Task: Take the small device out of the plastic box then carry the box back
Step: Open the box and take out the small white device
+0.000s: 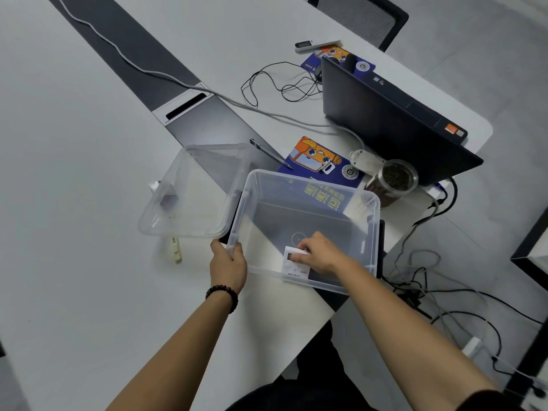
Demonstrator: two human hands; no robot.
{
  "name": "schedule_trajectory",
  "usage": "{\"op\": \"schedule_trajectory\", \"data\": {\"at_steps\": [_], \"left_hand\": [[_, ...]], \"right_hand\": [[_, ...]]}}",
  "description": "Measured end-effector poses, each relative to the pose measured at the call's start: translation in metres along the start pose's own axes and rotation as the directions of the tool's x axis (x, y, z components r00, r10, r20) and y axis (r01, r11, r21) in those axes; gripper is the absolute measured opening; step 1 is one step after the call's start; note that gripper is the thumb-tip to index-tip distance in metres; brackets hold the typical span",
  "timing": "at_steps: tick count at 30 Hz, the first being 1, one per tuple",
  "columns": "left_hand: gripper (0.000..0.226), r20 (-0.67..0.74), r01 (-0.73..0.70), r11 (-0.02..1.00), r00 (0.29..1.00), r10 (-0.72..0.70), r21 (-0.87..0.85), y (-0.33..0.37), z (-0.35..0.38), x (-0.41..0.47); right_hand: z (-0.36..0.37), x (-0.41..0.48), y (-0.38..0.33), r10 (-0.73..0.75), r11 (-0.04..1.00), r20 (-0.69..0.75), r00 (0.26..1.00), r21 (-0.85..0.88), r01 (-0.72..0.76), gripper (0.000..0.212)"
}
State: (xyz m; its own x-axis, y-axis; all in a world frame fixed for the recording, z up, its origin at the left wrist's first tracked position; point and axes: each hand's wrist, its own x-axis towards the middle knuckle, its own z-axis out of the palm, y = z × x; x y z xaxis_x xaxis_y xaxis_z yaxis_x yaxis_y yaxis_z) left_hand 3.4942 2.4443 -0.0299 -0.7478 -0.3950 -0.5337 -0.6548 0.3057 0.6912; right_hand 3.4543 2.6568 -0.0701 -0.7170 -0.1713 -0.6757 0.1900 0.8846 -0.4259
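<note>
I'm seeing the right hand [318, 252] pinching the small device [296, 264] lying flat right under its fingertips inside the box [311, 185], while the left hand [228, 264] is gripping the rim.

Office setting, long white meeting table [74, 173], open laptop [394, 120], mesh office chair [370, 19], trailing cables [444, 298], pen [269, 154]

Landmark: clear rectangular plastic box [308, 203] on the table [74, 173]. Small flat white device [292, 269] lies inside, at the near wall. Clear plastic lid [189, 200] lies left of it. Behind it: printed card [314, 158], pen [268, 152]. Behind-right: round clear jar [394, 180], open laptop [394, 120].
</note>
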Motion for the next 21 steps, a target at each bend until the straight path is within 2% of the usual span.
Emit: {"op": "schedule_trajectory", "data": {"at_steps": [2,4,7,9,12,14,16,18,21], "left_hand": [[0.038,0.005,0.020,1.000,1.000,-0.020,-0.002,0.003,0.000,-0.002],[0.047,0.036,0.048,0.998,0.998,-0.047,-0.033,0.003,-0.003,-0.004],[0.080,0.149,0.118,0.988,0.984,-0.102,-0.101,0.003,-0.015,-0.007],[0.093,0.179,0.130,0.979,0.979,-0.102,-0.154,0.005,-0.029,-0.023],[0.080,0.129,0.045,0.964,0.992,-0.011,-0.261,0.005,-0.054,-0.058],[0.062,0.125,-0.038,0.944,0.989,0.083,-0.327,0.007,-0.071,-0.082],[0.044,0.140,-0.079,0.922,0.980,0.141,-0.378,0.008,-0.084,-0.102],[0.035,0.175,-0.095,0.909,0.968,0.179,-0.407,0.010,-0.094,-0.120],[0.024,0.153,-0.209,0.888,0.944,0.293,-0.408,0.009,-0.107,-0.141]], "right_hand": [[-0.004,-0.007,-0.001,-0.042,0.999,-0.015,0.999,0.006,0.042,0.031],[-0.008,-0.019,-0.005,-0.081,0.996,-0.087,0.993,0.019,0.082,0.027],[-0.010,-0.045,-0.015,-0.054,0.967,-0.264,0.963,0.228,0.117,0.027],[-0.010,-0.069,-0.025,-0.014,0.900,-0.350,0.937,0.405,0.164,0.032],[-0.008,-0.108,-0.047,0.006,0.710,-0.397,0.918,0.648,0.276,0.028],[-0.004,-0.128,-0.062,-0.010,0.630,-0.415,0.910,0.704,0.328,0.028],[0.004,-0.147,-0.076,-0.048,0.578,-0.422,0.905,0.727,0.370,0.030],[0.012,-0.162,-0.088,-0.119,0.537,-0.419,0.900,0.736,0.413,0.032],[0.020,-0.180,-0.101,-0.264,0.527,-0.402,0.877,0.701,0.480,0.018]]}}
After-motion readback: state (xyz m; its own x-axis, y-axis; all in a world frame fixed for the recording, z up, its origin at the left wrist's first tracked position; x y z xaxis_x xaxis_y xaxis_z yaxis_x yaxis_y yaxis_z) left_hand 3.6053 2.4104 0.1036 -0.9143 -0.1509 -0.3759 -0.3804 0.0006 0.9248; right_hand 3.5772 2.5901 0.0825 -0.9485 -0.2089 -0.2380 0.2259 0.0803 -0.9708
